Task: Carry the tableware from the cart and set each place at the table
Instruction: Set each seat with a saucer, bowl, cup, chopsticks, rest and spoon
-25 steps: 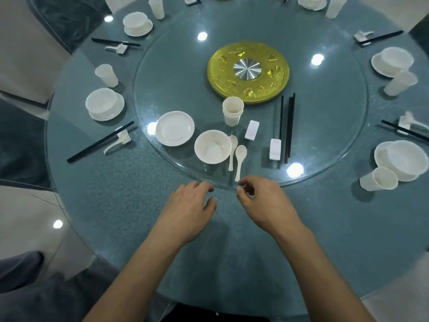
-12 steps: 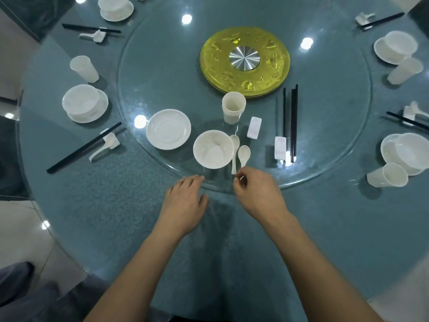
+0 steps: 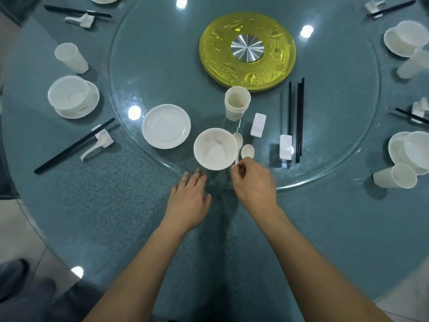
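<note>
Head view: one place's worth of tableware sits loose on the glass turntable, probably parked there as a staging spot within reach of the unset counter edge in front of the person. The right hand reaches over the turntable rim. Its fingers are curled, thumb and forefinger pinching the handle end of a soup spoon, the easiest place to lift it. A second soup spoon lies touching the bowl. The left hand lies flat at the rim, fingers straight and close together, just short of the bowl, likely next for it. The plate, cup, two chopstick rests and chopsticks wait untouched. The left place setting is already laid, and shows the pattern to copy.
</note>
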Tool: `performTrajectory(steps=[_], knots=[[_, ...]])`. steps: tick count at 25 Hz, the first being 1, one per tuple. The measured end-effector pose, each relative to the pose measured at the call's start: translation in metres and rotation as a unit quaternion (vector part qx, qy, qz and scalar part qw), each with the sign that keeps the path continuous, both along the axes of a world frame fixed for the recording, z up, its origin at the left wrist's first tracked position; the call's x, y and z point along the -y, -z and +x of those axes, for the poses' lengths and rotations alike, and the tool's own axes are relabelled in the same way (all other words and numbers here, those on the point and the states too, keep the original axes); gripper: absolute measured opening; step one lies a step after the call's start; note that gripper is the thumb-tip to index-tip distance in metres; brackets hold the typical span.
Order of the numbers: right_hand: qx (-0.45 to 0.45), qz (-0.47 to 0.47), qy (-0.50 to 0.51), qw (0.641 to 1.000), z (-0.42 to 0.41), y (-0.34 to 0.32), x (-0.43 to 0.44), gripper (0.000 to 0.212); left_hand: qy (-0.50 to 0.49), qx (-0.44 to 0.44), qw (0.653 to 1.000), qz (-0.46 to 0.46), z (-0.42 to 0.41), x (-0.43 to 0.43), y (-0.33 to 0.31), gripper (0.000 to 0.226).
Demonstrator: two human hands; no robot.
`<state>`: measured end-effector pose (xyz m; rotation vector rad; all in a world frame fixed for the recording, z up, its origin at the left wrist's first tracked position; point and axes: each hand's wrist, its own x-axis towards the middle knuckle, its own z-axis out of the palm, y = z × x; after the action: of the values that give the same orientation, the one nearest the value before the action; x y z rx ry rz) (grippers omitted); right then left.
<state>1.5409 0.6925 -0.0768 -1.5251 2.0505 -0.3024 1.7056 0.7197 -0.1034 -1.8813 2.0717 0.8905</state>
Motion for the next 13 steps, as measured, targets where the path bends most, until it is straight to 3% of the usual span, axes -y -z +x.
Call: performTrajectory(steps=[6, 13], knots=[[-0.005, 0.008, 0.056, 0.998, 0.005, 0.011, 0.013, 0.033, 0.027, 0.019, 0.999, -0.013, 0.000, -0.008, 0.009, 0.069], [-0.014, 0.032, 0.088, 0.996, 0.007, 0.021, 0.026, 0.029, 0.050, 0.013, 0.998, -0.040, -0.001, -0.007, 0.009, 0.064]])
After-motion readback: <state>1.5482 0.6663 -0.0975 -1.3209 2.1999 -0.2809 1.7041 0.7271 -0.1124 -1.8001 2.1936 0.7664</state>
